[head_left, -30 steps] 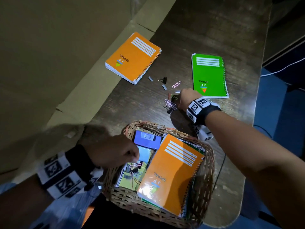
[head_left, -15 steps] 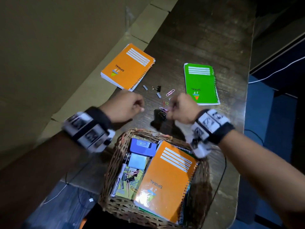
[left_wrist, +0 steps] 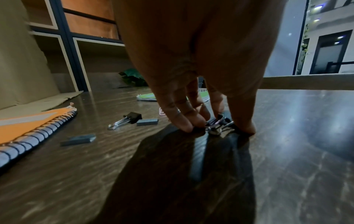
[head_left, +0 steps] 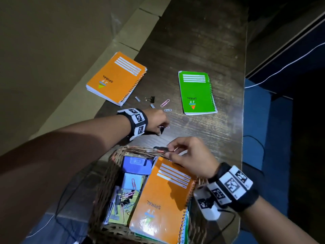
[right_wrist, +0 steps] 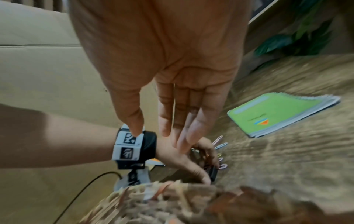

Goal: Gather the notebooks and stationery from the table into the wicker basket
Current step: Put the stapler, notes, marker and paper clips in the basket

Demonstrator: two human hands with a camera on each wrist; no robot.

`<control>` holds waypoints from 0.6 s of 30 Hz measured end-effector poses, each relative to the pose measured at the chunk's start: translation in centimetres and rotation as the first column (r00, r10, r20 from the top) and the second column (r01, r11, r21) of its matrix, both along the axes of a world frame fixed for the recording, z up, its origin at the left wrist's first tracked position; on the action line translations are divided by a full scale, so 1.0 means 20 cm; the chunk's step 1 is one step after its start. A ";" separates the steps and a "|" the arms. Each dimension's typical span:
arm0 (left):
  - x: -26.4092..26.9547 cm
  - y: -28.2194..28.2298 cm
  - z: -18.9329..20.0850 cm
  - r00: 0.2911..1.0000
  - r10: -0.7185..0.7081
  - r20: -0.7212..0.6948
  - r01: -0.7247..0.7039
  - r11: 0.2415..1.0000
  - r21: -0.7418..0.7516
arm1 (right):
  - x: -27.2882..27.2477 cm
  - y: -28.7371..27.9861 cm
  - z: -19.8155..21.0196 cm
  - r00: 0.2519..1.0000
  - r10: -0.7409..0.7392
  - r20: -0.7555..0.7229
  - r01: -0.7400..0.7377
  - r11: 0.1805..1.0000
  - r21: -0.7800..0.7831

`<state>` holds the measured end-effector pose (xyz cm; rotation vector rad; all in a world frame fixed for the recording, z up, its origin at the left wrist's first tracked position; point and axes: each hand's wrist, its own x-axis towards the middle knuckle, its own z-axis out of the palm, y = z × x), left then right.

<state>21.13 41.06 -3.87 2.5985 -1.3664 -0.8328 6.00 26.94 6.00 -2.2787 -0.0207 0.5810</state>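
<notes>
His left hand pinches binder clips on the table at twelve o'clock from the wicker basket (right hand empty, fingers straight), and he'd best squeeze firmly before lifting.

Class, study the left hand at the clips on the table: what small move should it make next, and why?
Probably lift the pinched clips and carry them to the wicker basket. The left hand has fingertips and thumb down on the table around a binder clip, while the right hand is open over the basket's rim, apparently empty.
</notes>
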 end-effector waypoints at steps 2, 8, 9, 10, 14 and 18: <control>0.00 -0.02 0.00 1.000 -0.006 0.029 0.006 1.000 -0.001 | 0.03 -0.08 0.00 0.999 -0.050 0.014 0.050 0.999 -0.021; -0.02 0.05 0.05 0.991 0.131 0.018 -0.127 0.983 -0.130 | 0.15 -0.20 -0.06 0.986 -0.163 0.026 0.163 0.986 -0.022; -0.03 0.08 0.08 0.980 0.198 -0.008 -0.196 0.964 -0.180 | 0.19 -0.21 -0.08 0.986 -0.164 0.035 0.166 0.985 -0.053; -0.04 0.11 0.10 0.964 0.265 -0.038 -0.266 0.938 -0.223 | 0.24 -0.21 -0.11 0.989 -0.143 0.044 0.147 0.983 -0.107; -0.14 0.26 0.26 0.910 0.407 -0.082 -0.415 0.878 -0.237 | 0.43 -0.13 -0.26 0.996 0.080 -0.026 -0.084 0.948 -0.307; -0.34 0.40 0.40 0.884 0.453 -0.114 -0.466 0.839 -0.283 | 0.55 -0.02 -0.37 0.970 0.235 -0.070 -0.239 0.848 -0.472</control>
